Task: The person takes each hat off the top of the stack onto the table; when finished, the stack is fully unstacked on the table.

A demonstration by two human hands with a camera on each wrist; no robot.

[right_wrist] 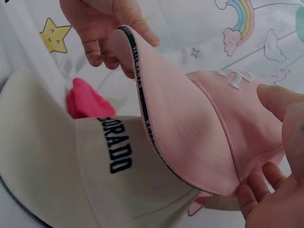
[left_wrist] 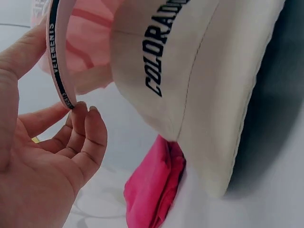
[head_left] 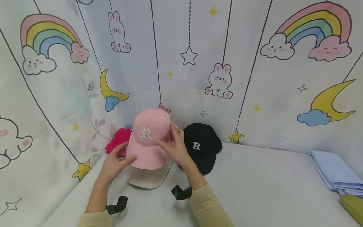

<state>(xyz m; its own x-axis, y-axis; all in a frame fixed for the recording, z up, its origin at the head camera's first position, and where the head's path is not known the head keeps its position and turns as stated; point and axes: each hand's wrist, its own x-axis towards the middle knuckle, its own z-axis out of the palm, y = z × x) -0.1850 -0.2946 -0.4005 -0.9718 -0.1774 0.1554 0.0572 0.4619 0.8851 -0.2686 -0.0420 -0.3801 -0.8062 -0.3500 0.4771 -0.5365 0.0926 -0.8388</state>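
Note:
Both hands hold a pink baseball cap [head_left: 153, 126] with a white embroidered letter on its front. My left hand [head_left: 114, 162] pinches the edge of its brim, thumb on top and fingers beneath. On the other side my right hand [head_left: 178, 145] grips the crown's side near the brim. Below the pink cap is a cream cap [left_wrist: 199, 71] with dark lettering, its brim on the table and its crown partly hidden. In the right wrist view the pink brim, edged with a dark lettered band, overlaps the cream cap [right_wrist: 42, 152].
A black cap [head_left: 201, 148] with a white R sits just right of the right hand. Behind the left hand lies a bright pink folded cloth [head_left: 117, 140]. Folded blue cloth [head_left: 334, 171] and a green object [head_left: 353, 208] are at the far right. A patterned curtain [head_left: 255, 94] backs the table.

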